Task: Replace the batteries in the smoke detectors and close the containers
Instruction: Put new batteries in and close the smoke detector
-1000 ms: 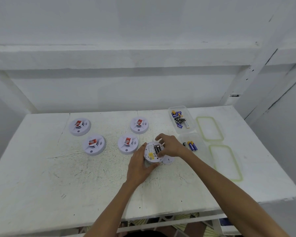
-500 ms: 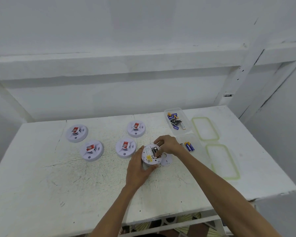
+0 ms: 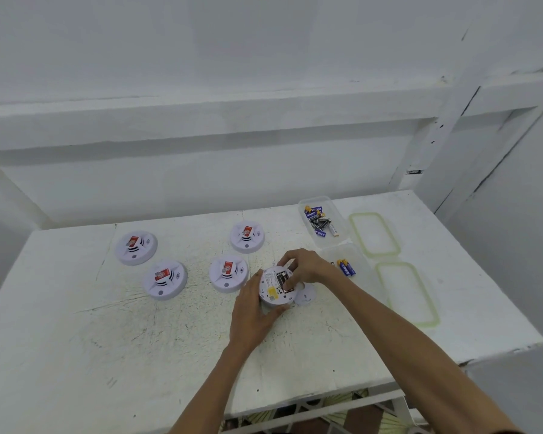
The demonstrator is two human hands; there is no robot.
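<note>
Right hand (image 3: 308, 267) further onto detector (image 3: 271, 291) (upturned)

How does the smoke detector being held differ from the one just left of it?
The held detector is back up, battery bay exposed; the neighbouring detector lies face up, red sticker showing. The left hand and right hand hold the first; the second lies unheld. Both round, white.

Matt white plastic smoke detectors (image 3: 165, 279), clear glossy plastic containers (image 3: 324, 221), rough scuffed painted table (image 3: 107, 339)
</note>
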